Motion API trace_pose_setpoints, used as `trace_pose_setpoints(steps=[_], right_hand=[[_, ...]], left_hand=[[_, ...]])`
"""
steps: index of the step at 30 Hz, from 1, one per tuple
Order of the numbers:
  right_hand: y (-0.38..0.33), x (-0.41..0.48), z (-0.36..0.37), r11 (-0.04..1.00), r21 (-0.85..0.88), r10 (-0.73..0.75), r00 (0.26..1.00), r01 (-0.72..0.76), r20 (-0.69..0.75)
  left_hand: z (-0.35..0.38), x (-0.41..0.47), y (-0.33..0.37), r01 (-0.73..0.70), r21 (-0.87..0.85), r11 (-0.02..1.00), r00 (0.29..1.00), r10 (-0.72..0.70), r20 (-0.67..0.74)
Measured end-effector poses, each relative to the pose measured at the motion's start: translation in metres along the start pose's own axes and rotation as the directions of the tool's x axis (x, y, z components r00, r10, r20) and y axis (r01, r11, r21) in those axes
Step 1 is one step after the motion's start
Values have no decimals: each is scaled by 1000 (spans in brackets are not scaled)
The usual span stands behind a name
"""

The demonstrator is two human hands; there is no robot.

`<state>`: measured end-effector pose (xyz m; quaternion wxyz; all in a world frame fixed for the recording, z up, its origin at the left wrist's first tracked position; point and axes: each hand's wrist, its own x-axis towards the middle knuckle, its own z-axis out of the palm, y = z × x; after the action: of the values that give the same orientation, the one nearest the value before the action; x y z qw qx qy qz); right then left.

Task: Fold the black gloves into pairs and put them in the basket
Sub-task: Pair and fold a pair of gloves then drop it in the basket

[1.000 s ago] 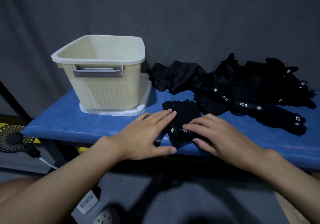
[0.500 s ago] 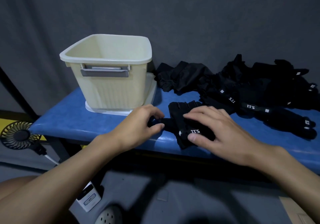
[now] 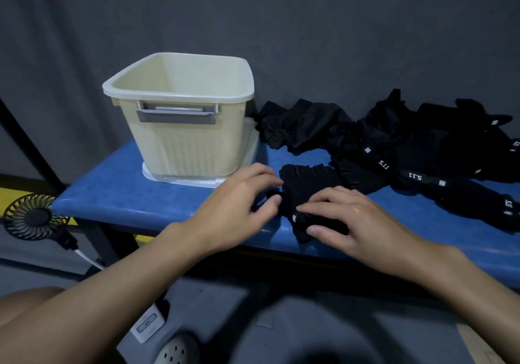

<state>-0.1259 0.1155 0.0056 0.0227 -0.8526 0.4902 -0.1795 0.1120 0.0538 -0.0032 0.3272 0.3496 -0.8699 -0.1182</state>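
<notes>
Head view: a table scene is seen from above, with two bare forearms entering from the lower edge.
Backdrop [image 3: 309, 26]: the upper half of the frame is filled by dull grey cloth hung in soft vertical folds.
Table [image 3: 118, 192]: a blue padded top with a smooth, faintly glossy skin and a rounded front edge is laid across the middle of the frame.
Basket [image 3: 183, 144]: a cream plastic tub, square with rounded corners, a rolled rim and a ribbed lower wall, is placed left of centre; a grey bar handle is fitted under the rim.
Glove heap [image 3: 422, 144]: crumpled matte black fabric gloves with small white printed marks are piled at the right, well apart from the basket.
Left hand [image 3: 233, 209]: the fingers are curled, and a black tab at the left edge of the front glove is pinched between thumb and forefinger.
Right hand [image 3: 360, 223]: the fingers are bent close together over the cuff, which is squeezed against the thumb.
Front glove [image 3: 306, 181]: a fingerless black glove is laid flat near the table's front edge, lower centre, just right of the basket.
Fan [image 3: 33, 217]: a small round black grille is seen at the far left, below table level.
Lid [image 3: 180, 179]: a flat white plastic slab is set under the basket.
</notes>
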Motion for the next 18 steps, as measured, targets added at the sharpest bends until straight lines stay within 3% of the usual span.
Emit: trace_pose_setpoints(steps=[2,7,10,12,14,18], right_hand=[[0,1,1,1000,19,2,1000,-2,0],[-4,3,4,981,193,-10,1000,14,-23],[2,4,1,936,338,135,987,-98,-89],[12,3,-3,925,297,257,966,-235,-37],[22,2,-7,920,188,324,938,-343,126],[31,1,-8,941,24,323,920,-336,224]], left_hand=[[2,3,7,-24,42,999,999,22,48],[9,13,5,54,148,988,963,-91,255],[12,14,3,49,238,970,927,-133,350],[12,15,6,64,256,964,920,-157,359],[12,15,8,63,288,956,908,-175,380],[13,15,10,51,335,941,898,-190,396]])
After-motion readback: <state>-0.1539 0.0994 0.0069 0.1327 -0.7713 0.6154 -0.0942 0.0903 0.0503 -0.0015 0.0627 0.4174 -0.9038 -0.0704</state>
